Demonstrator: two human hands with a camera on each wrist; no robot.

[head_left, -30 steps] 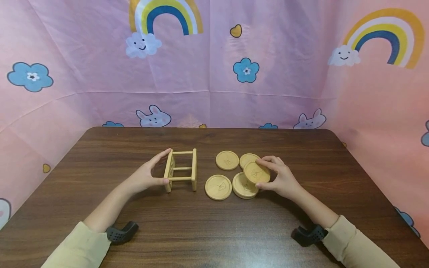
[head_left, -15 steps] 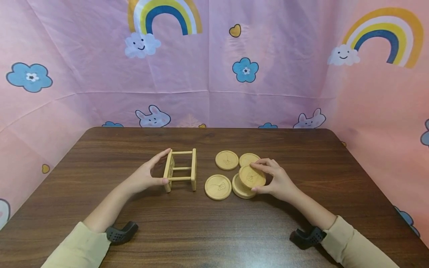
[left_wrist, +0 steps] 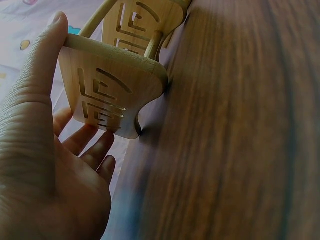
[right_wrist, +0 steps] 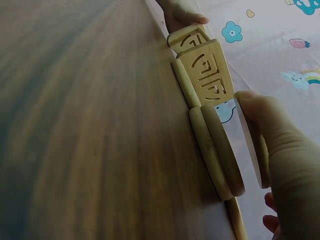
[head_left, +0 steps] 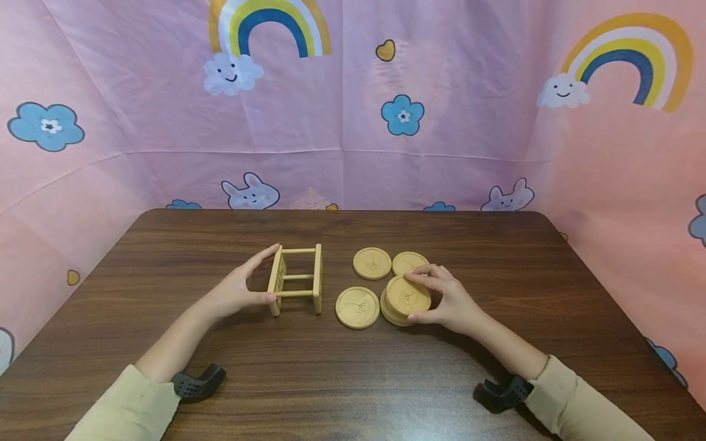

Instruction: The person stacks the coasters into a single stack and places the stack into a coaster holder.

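My left hand (head_left: 234, 294) grips the left side panel of a wooden coaster holder (head_left: 318, 278), thumb at the near edge and fingers at the far edge. In the left wrist view, cut-out slots show in the holder's panel (left_wrist: 107, 90). My right hand (head_left: 455, 303) pinches a round wooden coaster (head_left: 408, 296) engraved with a leaf. Seen from the right wrist, this held coaster (right_wrist: 258, 150) hovers apart from two stacked coasters (right_wrist: 212, 155) below it. From the head view it hides most of that stack (head_left: 390, 315).
Three more coasters lie flat on the dark wooden table (head_left: 309, 380): one front left (head_left: 357, 307), one back left (head_left: 372, 263) and one back right (head_left: 409, 262), partly behind my right fingers. A patterned pink cloth (head_left: 353, 122) hangs around the table's back and sides.
My right hand has moved the held coaster leftward and slightly toward me, over the two stacked ones. My left hand and the coaster holder have stayed in place.
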